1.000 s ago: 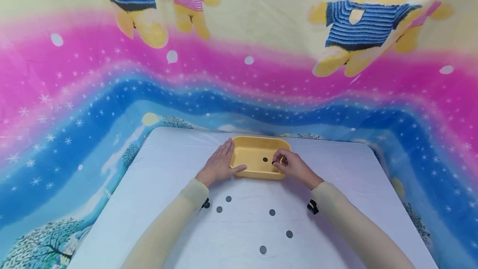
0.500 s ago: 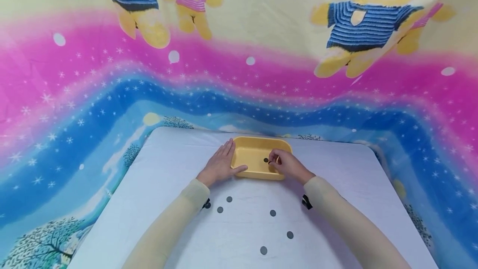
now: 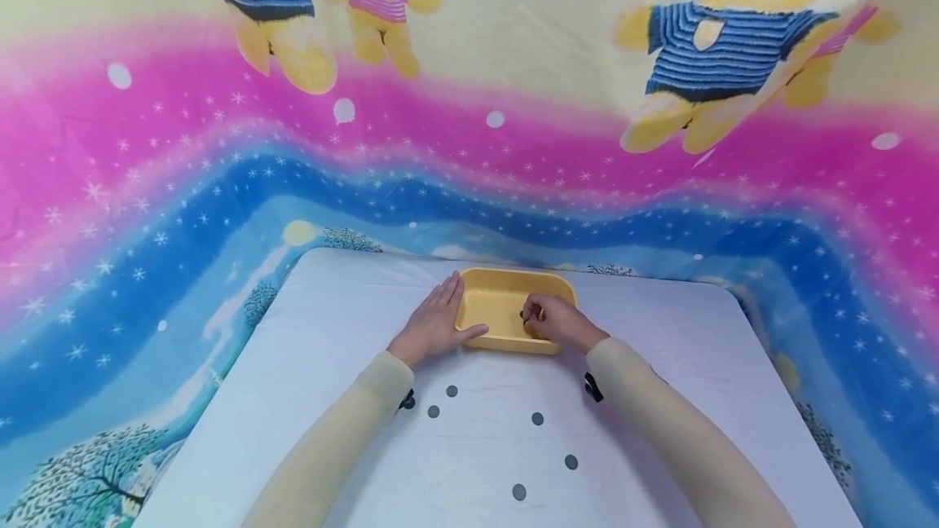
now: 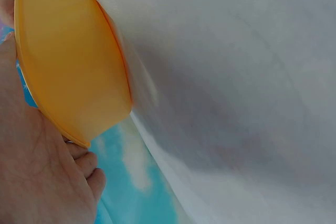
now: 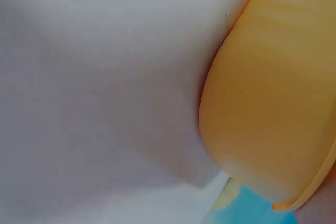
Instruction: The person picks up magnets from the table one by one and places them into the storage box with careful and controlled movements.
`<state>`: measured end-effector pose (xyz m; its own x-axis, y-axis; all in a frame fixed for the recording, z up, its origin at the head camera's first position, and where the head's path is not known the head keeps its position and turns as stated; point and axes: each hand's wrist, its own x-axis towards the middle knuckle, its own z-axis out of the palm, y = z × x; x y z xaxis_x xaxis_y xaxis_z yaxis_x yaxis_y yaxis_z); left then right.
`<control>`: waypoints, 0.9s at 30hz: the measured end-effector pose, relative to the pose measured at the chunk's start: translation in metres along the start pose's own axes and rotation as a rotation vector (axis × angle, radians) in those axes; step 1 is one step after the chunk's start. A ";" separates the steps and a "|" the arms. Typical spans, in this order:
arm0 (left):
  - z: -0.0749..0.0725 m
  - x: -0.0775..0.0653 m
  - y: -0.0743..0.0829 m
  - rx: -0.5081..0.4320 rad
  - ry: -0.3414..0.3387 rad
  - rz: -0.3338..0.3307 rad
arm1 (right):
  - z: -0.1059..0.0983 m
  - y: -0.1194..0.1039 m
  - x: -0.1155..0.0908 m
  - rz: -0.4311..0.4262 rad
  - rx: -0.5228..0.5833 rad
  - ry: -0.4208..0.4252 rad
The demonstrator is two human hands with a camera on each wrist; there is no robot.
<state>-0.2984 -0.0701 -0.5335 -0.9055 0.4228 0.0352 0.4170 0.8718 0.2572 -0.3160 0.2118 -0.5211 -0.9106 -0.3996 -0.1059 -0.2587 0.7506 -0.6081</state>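
Note:
A yellow rectangular box sits near the far edge of the white-covered table. My left hand rests against its left end, fingers straight along the side and thumb over the front rim. In the left wrist view, the palm lies by the box's rim. My right hand reaches over the right end into the box, thumb and fingertips pinching a small dark disc, mostly hidden. A dark disc shows right at those fingertips. The right wrist view shows mainly the box's outer wall.
Several dark grey round discs, such as a left disc and a front disc, lie scattered on the white cloth between my forearms. A patterned curtain with bears hangs behind the table and around its sides.
My right hand has moved left inside the box, bringing its fingertips up to the disc lying there. My left hand has stayed on the box's left end.

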 end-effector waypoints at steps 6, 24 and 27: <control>0.000 -0.001 0.000 0.001 0.002 0.001 | 0.000 -0.002 0.004 0.043 0.002 -0.050; 0.000 -0.001 0.001 0.000 0.001 0.000 | 0.003 -0.003 0.006 0.073 -0.149 -0.029; 0.000 0.000 0.001 0.000 -0.003 0.000 | 0.004 -0.003 0.006 0.074 -0.155 -0.029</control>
<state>-0.2976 -0.0694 -0.5331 -0.9054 0.4234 0.0321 0.4169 0.8719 0.2569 -0.3191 0.2055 -0.5228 -0.9199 -0.3534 -0.1701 -0.2396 0.8497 -0.4696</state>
